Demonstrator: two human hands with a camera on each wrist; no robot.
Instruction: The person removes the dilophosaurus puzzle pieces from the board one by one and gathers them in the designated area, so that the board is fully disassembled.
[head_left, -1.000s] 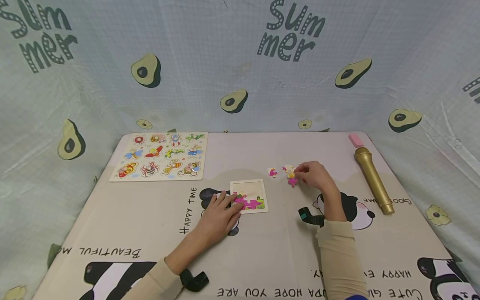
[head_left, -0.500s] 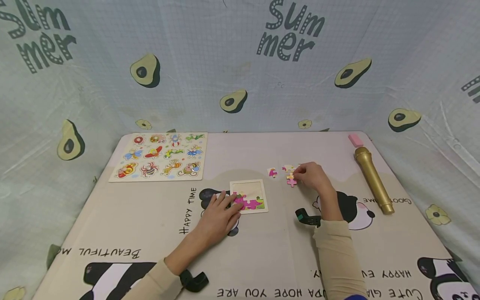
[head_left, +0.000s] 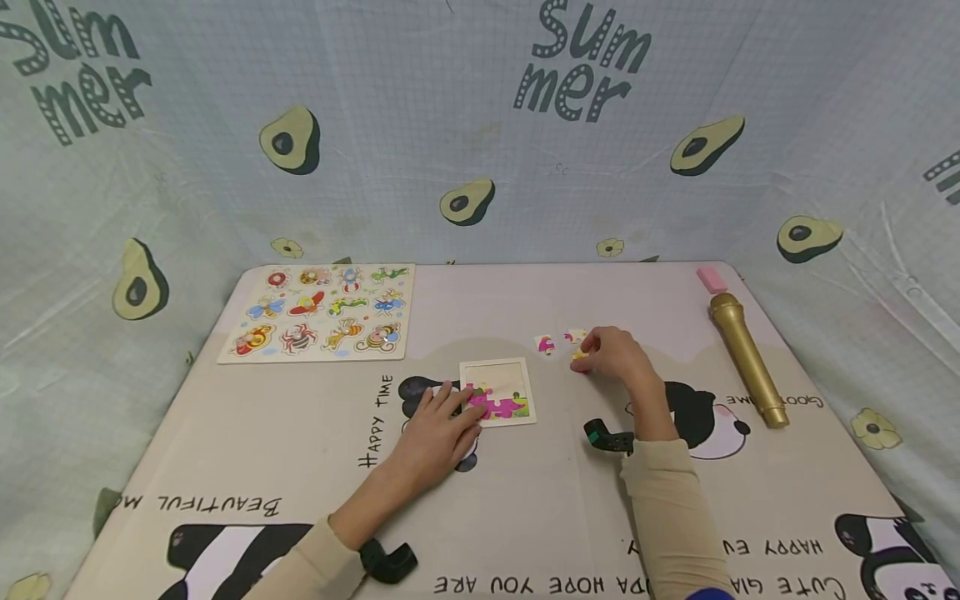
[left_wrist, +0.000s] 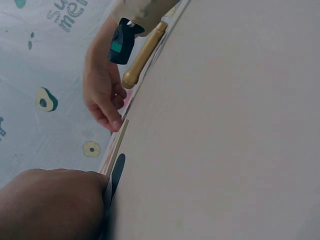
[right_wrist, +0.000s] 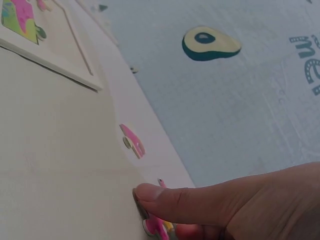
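My left hand (head_left: pixel 431 437) rests with spread, straight fingers on the left edge of a small square jigsaw tray (head_left: pixel 504 377). Pink and green pieces fill the tray's lower part, and its upper part shows bare wood. To the right, my right hand (head_left: pixel 618 357) pinches a pink and yellow puzzle piece (right_wrist: pixel 158 227) low over the table, thumb on its near edge; the fingers cover much of it. Just beyond lies another loose piece (head_left: pixel 576 335), partly hidden by the hand. A white and pink piece (head_left: pixel 545 344) lies between the hand and the tray.
A wooden peg board (head_left: pixel 318 315) with insect pictures lies at the back left. On the right are a gold microphone (head_left: pixel 748 360) and a pink block (head_left: pixel 712 280). A printed cloth covers the table, and patterned curtains (head_left: pixel 375 125) rise behind it.
My right hand has shifted slightly left and nearer, its fingers now covering the pink piece that showed beside them. The left hand and the tray have stayed still.
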